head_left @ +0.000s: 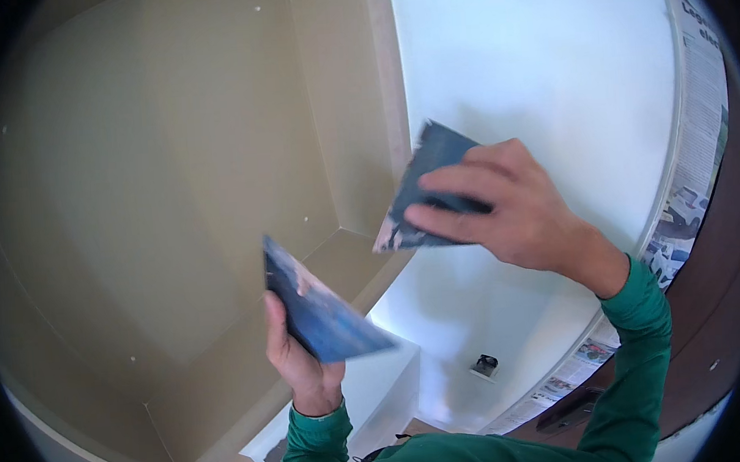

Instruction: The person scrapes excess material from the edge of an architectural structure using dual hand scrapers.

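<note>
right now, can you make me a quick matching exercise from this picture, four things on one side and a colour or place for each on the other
Things:
1. sleeve
2. wall panel
3. blade in left hand
4. newspaper strip

Descriptions:
a. white, behind the right hand
b. dark blue, flat, held upright before the beige recess
c. green
d. printed paper taped along the panel's right edge

Pairs: 1-c, 2-a, 3-b, 4-d
</note>
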Motion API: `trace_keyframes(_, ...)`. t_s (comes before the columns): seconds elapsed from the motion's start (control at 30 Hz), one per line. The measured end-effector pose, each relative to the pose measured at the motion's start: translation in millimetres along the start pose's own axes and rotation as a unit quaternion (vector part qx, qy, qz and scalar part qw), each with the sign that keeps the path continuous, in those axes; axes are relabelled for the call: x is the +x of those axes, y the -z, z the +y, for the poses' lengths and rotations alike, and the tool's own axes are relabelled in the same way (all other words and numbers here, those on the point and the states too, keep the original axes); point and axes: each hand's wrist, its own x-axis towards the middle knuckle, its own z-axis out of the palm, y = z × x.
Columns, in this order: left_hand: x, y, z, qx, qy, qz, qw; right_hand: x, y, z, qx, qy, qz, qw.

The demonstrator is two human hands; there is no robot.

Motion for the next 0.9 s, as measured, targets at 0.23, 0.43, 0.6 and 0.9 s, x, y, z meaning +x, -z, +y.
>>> trace_keyframes(0.23,36.3,37.2,-62.6,0.394,-0.561,-0.03,0.727,-3.3,-8.5,-46.9,0.756,-0.487,0.077,0.431)
trace_keyframes(0.43,34.4,19.7,-68.8,0.468,-0.57,-0.194,0.647,-5.4,-10.7,-61.7,0.824,-0.517,-0.002,0.231)
trace_keyframes(0.6,39.7,15.6,-63.1,0.501,-0.592,-0.203,0.598,4.0,8.9,-58.7,0.79,-0.535,-0.023,0.297)
trace_keyframes(0.9,55.1,19.0,-57.1,0.611,-0.481,-0.201,0.596,13.5,8.8,-8.4,0.767,-0.56,0.008,0.313)
